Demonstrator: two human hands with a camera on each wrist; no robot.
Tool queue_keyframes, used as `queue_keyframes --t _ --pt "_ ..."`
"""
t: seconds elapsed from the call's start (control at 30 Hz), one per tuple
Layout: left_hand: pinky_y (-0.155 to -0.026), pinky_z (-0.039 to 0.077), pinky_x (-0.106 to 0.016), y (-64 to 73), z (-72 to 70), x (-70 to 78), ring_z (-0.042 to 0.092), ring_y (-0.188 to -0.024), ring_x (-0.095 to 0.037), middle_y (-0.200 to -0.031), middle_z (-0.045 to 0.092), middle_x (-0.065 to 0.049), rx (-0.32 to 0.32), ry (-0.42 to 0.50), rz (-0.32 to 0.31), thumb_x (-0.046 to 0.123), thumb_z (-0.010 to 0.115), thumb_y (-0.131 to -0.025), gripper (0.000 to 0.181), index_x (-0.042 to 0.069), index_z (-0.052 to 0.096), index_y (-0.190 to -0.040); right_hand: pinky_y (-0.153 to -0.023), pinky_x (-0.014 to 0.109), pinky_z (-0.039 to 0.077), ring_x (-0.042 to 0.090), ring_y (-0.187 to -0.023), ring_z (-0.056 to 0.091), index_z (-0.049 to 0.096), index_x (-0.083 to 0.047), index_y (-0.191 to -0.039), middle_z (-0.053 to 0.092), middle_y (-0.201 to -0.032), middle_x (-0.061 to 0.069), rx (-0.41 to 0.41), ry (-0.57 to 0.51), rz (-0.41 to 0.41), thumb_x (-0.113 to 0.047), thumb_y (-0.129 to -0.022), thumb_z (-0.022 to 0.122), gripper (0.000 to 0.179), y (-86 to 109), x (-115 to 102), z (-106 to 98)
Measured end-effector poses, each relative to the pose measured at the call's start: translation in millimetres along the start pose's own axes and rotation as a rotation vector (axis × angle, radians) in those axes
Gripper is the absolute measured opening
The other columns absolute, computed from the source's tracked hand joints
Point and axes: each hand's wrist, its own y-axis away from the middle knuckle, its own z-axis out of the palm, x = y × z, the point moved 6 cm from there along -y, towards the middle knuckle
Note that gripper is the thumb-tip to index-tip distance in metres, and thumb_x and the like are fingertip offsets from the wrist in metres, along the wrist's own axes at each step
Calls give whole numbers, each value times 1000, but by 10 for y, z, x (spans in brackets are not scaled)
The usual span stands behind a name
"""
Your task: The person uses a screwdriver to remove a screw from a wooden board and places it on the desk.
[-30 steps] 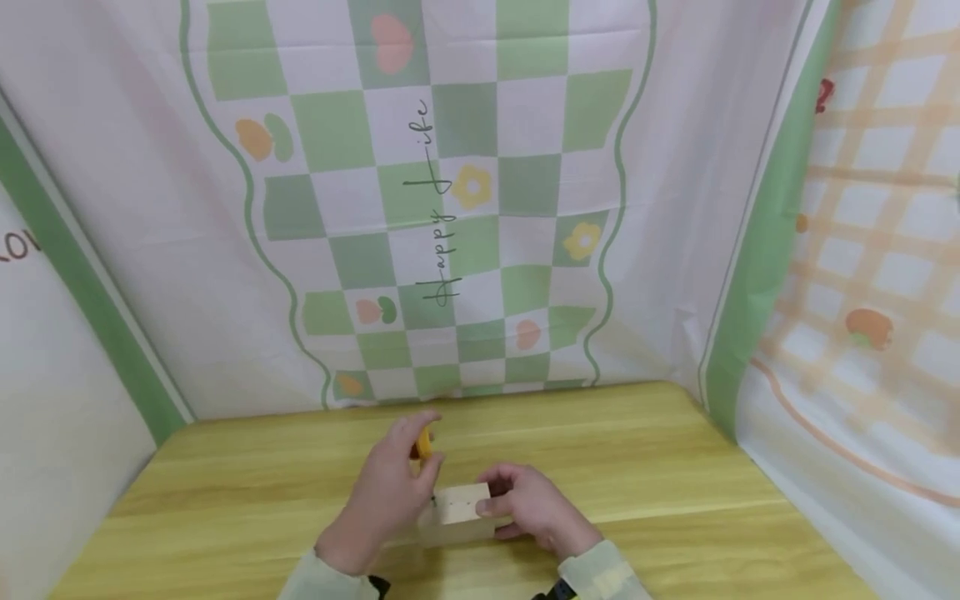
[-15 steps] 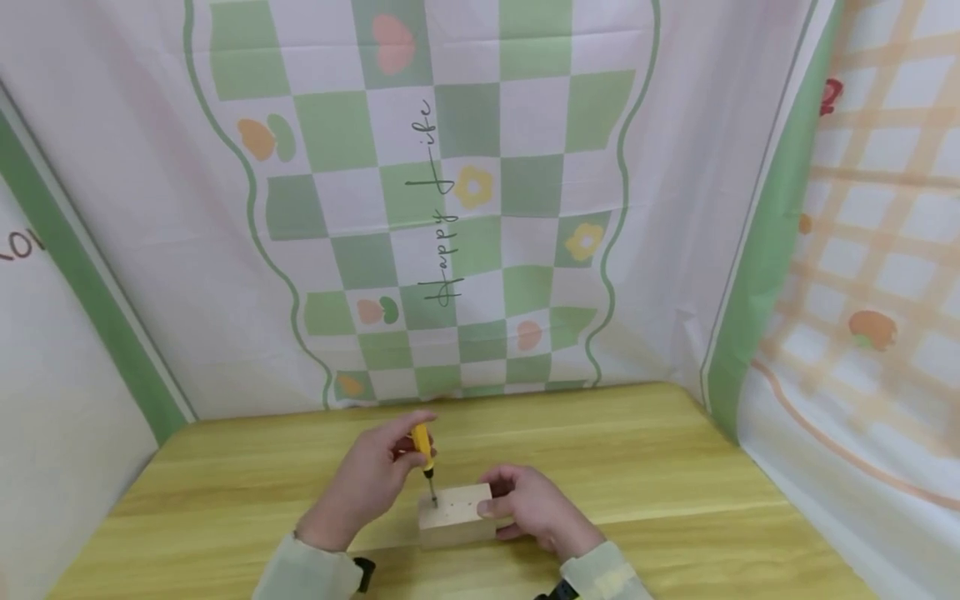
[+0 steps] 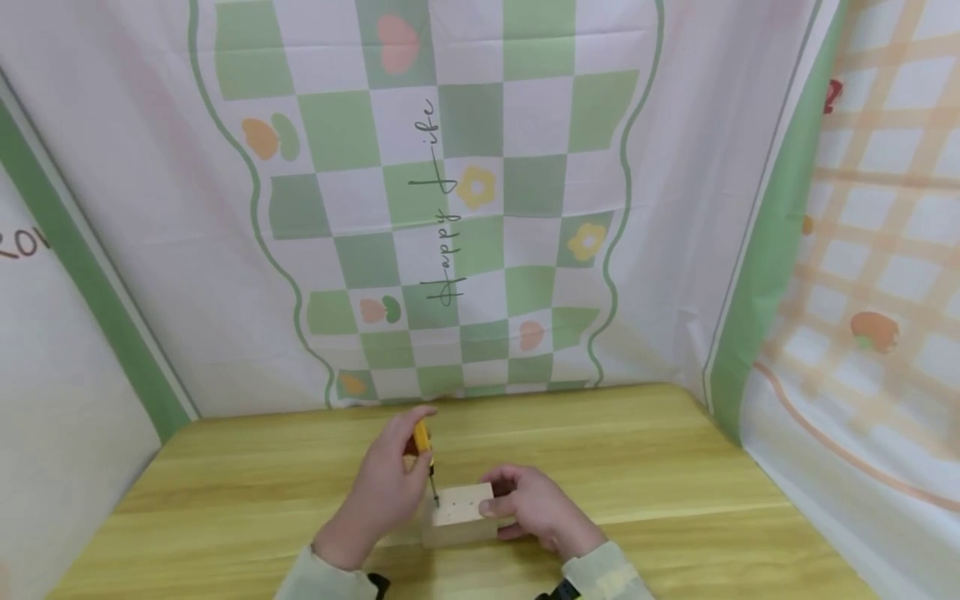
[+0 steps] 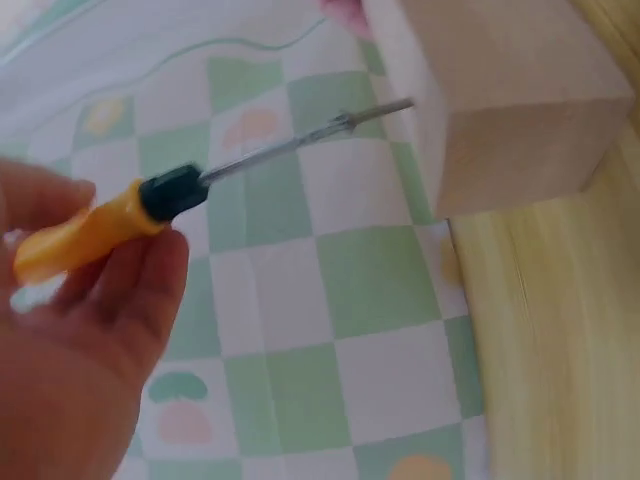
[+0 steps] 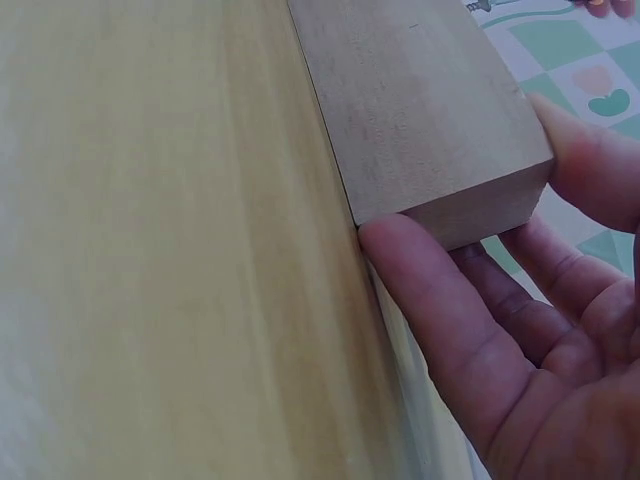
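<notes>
your left hand (image 3: 381,486) grips a yellow-handled screwdriver (image 4: 172,192), your right hand (image 3: 538,510) a wooden block (image 3: 461,532); a wood-grain table (image 3: 637,458) lies beneath them, a checkered cloth (image 3: 468,242) beyond.

Green-checked hanging cloth (image 3: 471,200) behind wood-grained table (image 3: 637,458).

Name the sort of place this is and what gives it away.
Probably an indoor work corner set up for small handiwork: a wood-grain table, a green-and-white checkered sheet hung behind it, and a yellow-handled screwdriver in use with a wooden block.
</notes>
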Motion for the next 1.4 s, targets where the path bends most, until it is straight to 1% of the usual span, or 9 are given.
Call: queue_keyframes --t 0.13,0.3,0.63,0.77,0.83,0.93,1.07,1.17,1.4 --pt "-91 54 -32 -20 -39 -65 63 -108 -20 -122 60 -4 -117 225 -78 -18 52 -93 58 14 51 -141 -67 48 60 27 -89 63 62 2 -122 60 -106 13 -2 -4 5 0 -85 75 39 -1 -1 -3" --pt "-84 57 -36 -45 -70 -82 67 -97 -20 -108 65 -4 -179 240 -68 -13 57 -94 57 20 56 -140 -67 48 60 27 -89 63 62 1 -121 60 -106 13 0 0 15 -1 -85 75 38 -2 3 -13" --pt "-61 52 -24 -33 -46 13 53 -72 -10 -85 52 4 50 -52 -5 -10 72 -85 46 10 65 -126 -67 47 60 27 -88 63 62 2 -120 60 -105 13 -5 -4 0 0 -84 76 38 17 4 -13" --pt "-63 52 -23 -26 -17 76 53 -74 -9 -89 53 2 96 -136 23 -10 74 -84 49 7 63 -128 -66 48 60 27 -89 63 62 2 -121 60 -105 13 -10 -4 10 -1 -85 76 39 8 16 -17" --pt "-74 55 -23 -39 3 75 59 -85 -11 -99 59 1 45 -78 15 -9 70 -86 51 7 60 -133 -67 49 60 27 -89 62 62 1 -122 60 -106 13 -10 -5 20 -2 -86 76 39 3 18 -19" --pt "-87 54 -28 -56 29 39 63 -105 -16 -118 62 1 -87 118 -16 -12 60 -92 55 11 54 -141 -68 50 59 27 -90 62 62 2 -123 60 -107 13 -10 -6 26 -3 -86 76 39 1 16 -19" --pt "-85 55 -31 -53 18 -8 65 -105 -21 -117 65 3 -187 262 -66 -14 55 -95 57 20 56 -140 -69 50 59 28 -91 62 61 2 -123 59 -107 13 -10 -7 23 -3 -86 76 40 2 9 -13" --pt "-78 57 -29 -64 -21 -8 68 -94 -21 -103 68 3 -153 211 -59 -10 62 -93 50 21 63 -133 -68 49 60 28 -90 62 62 2 -122 60 -107 13 -8 -6 15 -1 -85 76 39 4 5 -12" --pt "-61 55 -24 -59 -53 24 59 -72 -8 -84 59 6 56 -22 -11 -1 76 -86 40 11 67 -123 -68 48 60 28 -90 63 63 1 -120 60 -106 13 -6 -7 3 0 -84 76 38 10 -4 -13"
